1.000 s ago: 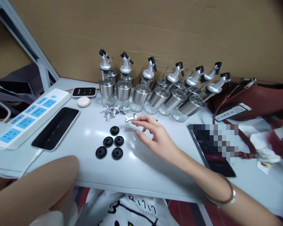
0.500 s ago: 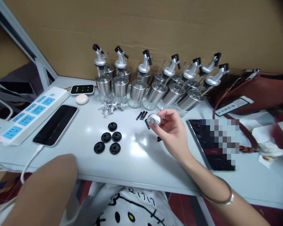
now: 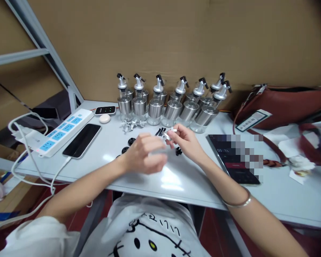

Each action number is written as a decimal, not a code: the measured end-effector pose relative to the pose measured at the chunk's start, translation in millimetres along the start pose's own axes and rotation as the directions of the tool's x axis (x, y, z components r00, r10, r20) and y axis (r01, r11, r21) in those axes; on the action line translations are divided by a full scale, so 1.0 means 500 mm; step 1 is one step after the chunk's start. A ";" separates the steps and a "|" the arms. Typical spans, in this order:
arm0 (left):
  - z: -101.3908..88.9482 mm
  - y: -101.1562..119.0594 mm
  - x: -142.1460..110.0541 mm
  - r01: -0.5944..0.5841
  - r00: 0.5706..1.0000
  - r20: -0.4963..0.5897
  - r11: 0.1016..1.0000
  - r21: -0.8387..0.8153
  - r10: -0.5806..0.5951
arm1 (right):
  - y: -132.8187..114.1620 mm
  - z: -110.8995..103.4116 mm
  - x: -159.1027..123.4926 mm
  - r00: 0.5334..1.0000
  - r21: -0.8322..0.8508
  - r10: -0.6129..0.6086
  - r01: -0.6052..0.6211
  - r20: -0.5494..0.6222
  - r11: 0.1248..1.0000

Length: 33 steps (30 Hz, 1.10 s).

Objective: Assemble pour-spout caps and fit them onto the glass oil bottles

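My right hand [image 3: 186, 142] pinches a small silver pourer spout [image 3: 167, 136] above the table. My left hand [image 3: 147, 153] is beside it on the left, smeared by motion, so I cannot tell whether it holds anything. Partly behind my left hand and wrist are black round stoppers [image 3: 125, 150], some of them hidden. Slim black levers [image 3: 160, 131] lie just beyond the held spout. Small black parts [image 3: 178, 151] rest below my right hand. More loose silver spouts [image 3: 131, 125] form a pile in front of the bottles.
Glass-and-steel bottles [image 3: 155, 110], several topped with pourers, stand along the cardboard backing. At left are a power strip [image 3: 61, 134], a phone [image 3: 82, 141], a small black device [image 3: 105, 110] and a pale round case [image 3: 105, 119]. A large phone [image 3: 234, 164] and brown bag [image 3: 289, 109] occupy the right.
My right hand picked a spout from the table's middle and brought it right and nearer. My left hand has come in over the stoppers toward it. The camera view has shifted.
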<state>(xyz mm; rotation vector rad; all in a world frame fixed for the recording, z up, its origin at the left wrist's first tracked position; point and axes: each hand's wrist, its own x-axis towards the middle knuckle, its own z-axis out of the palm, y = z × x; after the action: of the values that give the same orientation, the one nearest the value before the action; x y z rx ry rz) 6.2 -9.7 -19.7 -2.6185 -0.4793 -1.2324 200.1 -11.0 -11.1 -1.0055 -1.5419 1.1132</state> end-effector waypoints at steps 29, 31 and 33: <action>-0.009 -0.009 0.008 0.033 0.991 0.134 0.997 -0.068 -0.024 | 0.022 -0.127 0.022 0.915 -0.603 0.240 0.004 0.323 0.798; -0.010 -0.009 0.008 0.022 0.988 0.152 0.997 -0.071 -0.012 | 0.029 -0.125 0.023 0.915 -0.608 0.237 0.011 0.327 0.794; -0.012 -0.012 0.007 0.022 0.985 0.170 0.998 -0.065 -0.011 | 0.033 -0.121 0.024 0.917 -0.612 0.224 0.027 0.329 0.790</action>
<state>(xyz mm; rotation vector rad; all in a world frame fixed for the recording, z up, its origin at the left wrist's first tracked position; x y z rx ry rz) 1.8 -5.1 -12.8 -2.7959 -0.4977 -1.0525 257.8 15.4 -16.5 -1.3611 -2.2866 0.9308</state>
